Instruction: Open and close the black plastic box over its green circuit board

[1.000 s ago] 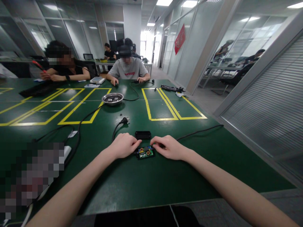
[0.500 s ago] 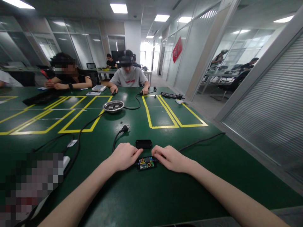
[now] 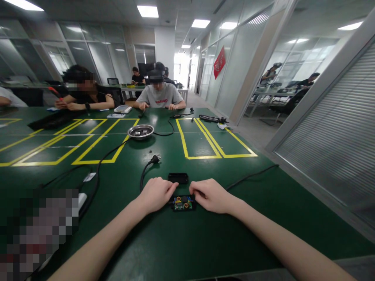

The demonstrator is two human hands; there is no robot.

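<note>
A shallow black case lies on the table in front of me, its circuit board with copper coils and coloured wires exposed. At its left end my left hand is closed, thumb pointing inward, round the black power cable where it enters; the fingertips are partly hidden. My right hand is curled shut at the other end, on a second black cable that runs out to the right. Just beyond the case sits its separate black cover, hollow side showing.
A plug lies beyond my left hand. Farther off stand a steel bowl with metal parts and a folded black tripod. Yellow tape marks the green table. Co-workers sit opposite; a blurred-out object is at left.
The case has shifted slightly right and sits straighter between my hands. My right hand has moved a little right. Across the table, a co-worker's hands have drawn back toward the body.
</note>
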